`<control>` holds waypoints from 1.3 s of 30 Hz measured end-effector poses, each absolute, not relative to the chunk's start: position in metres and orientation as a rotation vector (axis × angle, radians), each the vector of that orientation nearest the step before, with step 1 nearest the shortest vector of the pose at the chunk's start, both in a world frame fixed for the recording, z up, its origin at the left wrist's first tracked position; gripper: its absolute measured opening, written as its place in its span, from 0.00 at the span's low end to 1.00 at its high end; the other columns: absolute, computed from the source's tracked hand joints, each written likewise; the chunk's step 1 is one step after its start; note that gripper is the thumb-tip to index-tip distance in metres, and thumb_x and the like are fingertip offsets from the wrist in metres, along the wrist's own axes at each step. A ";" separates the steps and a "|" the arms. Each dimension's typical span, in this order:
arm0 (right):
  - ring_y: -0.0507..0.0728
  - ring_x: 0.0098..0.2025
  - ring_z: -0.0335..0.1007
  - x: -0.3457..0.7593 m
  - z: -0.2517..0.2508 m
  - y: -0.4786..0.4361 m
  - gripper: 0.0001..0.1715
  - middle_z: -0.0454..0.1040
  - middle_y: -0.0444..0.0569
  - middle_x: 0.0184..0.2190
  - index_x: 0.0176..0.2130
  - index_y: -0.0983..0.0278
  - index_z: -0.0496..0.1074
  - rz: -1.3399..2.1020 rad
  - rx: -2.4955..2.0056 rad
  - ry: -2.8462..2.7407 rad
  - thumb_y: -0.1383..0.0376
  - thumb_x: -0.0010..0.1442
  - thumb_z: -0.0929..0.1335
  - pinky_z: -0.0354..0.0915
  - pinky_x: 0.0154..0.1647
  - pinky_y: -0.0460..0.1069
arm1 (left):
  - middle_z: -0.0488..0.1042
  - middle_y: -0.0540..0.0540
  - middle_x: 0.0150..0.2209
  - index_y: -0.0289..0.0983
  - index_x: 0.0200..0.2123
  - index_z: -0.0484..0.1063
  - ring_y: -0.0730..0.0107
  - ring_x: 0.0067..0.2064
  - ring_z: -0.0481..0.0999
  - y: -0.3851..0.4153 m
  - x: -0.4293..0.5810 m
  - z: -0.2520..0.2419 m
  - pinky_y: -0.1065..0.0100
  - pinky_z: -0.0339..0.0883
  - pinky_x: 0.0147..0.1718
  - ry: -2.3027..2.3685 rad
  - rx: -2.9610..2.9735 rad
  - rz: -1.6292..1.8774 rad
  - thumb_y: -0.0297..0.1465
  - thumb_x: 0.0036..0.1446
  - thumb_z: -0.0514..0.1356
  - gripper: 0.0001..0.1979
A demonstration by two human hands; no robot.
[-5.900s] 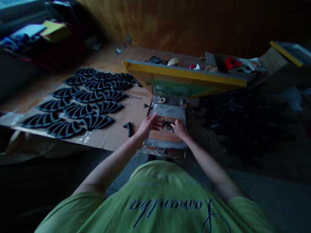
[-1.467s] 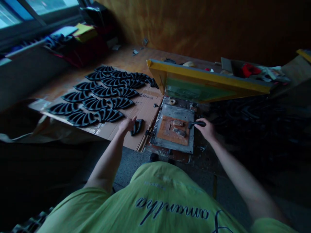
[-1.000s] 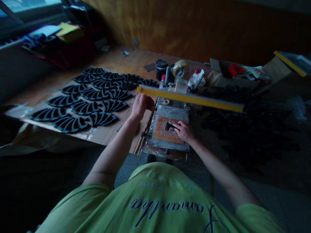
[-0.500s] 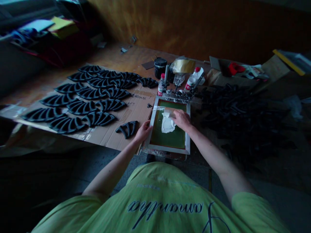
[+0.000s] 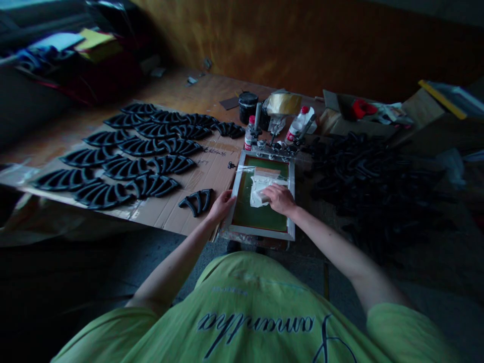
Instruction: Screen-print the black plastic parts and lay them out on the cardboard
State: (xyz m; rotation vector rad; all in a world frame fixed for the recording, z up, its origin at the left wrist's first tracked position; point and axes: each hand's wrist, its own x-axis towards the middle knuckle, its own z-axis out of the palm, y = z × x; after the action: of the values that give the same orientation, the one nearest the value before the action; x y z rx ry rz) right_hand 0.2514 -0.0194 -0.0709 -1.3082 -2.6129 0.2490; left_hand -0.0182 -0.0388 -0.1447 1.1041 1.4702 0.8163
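A silver screen frame [image 5: 292, 201] with green mesh lies at the table's front edge. My left hand [image 5: 223, 205] is closed on the frame's left side. White paste [image 5: 257, 189] covers the middle of the mesh. Over the paste, my right hand [image 5: 279, 198] is closed round a small pale block [image 5: 264, 195], whose exact shape is partly hidden by the fingers. A wooden strip [image 5: 266, 172] lies across the mesh just beyond the paste. Metal clamps [image 5: 280, 146] stand at the frame's far end.
Rows of black curved parts [image 5: 139, 146] lie on cardboard [image 5: 212, 174] to the left. A dark heap of similar parts [image 5: 363, 171] sits right. Behind the frame stand red-capped bottles [image 5: 249, 135], a black tub [image 5: 248, 106] and an open carton [image 5: 363, 123].
My right hand has moved nearer to me, from the wooden strip down over the paste, and now holds the small block. My left hand stays at the frame's left side.
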 end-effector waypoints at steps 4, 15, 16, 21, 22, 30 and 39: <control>0.59 0.44 0.72 0.254 -0.081 -0.035 0.12 0.79 0.51 0.39 0.42 0.62 0.79 0.374 -1.237 -2.609 0.72 0.60 0.68 0.65 0.46 0.52 | 0.80 0.44 0.36 0.37 0.55 0.73 0.64 0.34 0.78 -0.040 -0.017 -0.139 0.69 0.69 0.31 1.479 1.048 0.847 0.45 0.52 0.65 0.29; 0.61 0.45 0.71 0.312 -0.021 0.077 0.31 0.75 0.52 0.43 0.62 0.61 0.66 0.150 -1.479 -1.920 0.54 0.64 0.69 0.67 0.52 0.58 | 0.68 0.53 0.22 0.40 0.58 0.72 0.75 0.20 0.66 -0.033 -0.019 -0.052 0.74 0.56 0.18 1.335 0.989 0.949 0.50 0.58 0.60 0.30; 0.60 0.44 0.71 0.332 -0.021 0.080 0.28 0.75 0.51 0.41 0.60 0.62 0.68 0.111 -1.526 -1.830 0.53 0.66 0.66 0.67 0.52 0.58 | 0.68 0.51 0.23 0.39 0.53 0.75 0.74 0.21 0.67 -0.028 -0.016 -0.040 0.73 0.58 0.19 1.311 1.005 1.006 0.53 0.60 0.57 0.29; 0.58 0.37 0.70 0.365 -0.065 0.044 0.20 0.75 0.50 0.33 0.40 0.63 0.73 0.286 -1.801 -1.742 0.50 0.67 0.63 0.68 0.44 0.53 | 0.78 0.43 0.39 0.38 0.46 0.75 0.67 0.37 0.79 0.018 0.005 0.018 0.70 0.72 0.30 1.130 1.066 1.374 0.56 0.64 0.48 0.29; 0.58 0.37 0.70 0.354 -0.079 0.030 0.19 0.75 0.50 0.33 0.38 0.63 0.73 0.360 -1.819 -1.832 0.50 0.65 0.65 0.68 0.43 0.53 | 0.78 0.43 0.41 0.38 0.47 0.74 0.66 0.39 0.79 0.030 0.009 0.026 0.69 0.73 0.31 1.109 1.072 1.398 0.56 0.65 0.48 0.30; 0.62 0.47 0.73 0.254 -0.107 -0.034 0.09 0.75 0.59 0.42 0.43 0.64 0.70 0.479 -2.094 -2.179 0.60 0.68 0.65 0.64 0.46 0.52 | 0.79 0.39 0.43 0.37 0.50 0.71 0.61 0.43 0.81 -0.002 0.046 -0.015 0.68 0.74 0.31 1.202 0.851 1.172 0.59 0.61 0.51 0.32; 0.60 0.51 0.67 0.245 -0.108 -0.047 0.10 0.75 0.53 0.44 0.42 0.60 0.73 0.473 -1.323 -2.381 0.66 0.69 0.62 0.62 0.54 0.54 | 0.80 0.42 0.40 0.36 0.42 0.68 0.66 0.35 0.81 -0.071 0.039 -0.092 0.66 0.75 0.32 1.223 0.434 0.917 0.48 0.63 0.56 0.19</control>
State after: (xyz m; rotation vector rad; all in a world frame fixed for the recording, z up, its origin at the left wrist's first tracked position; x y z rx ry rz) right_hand 0.2453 -0.0474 -0.1078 -1.3233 -2.3806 0.4734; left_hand 0.0390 -0.0709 -0.0919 0.4338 1.2231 0.9173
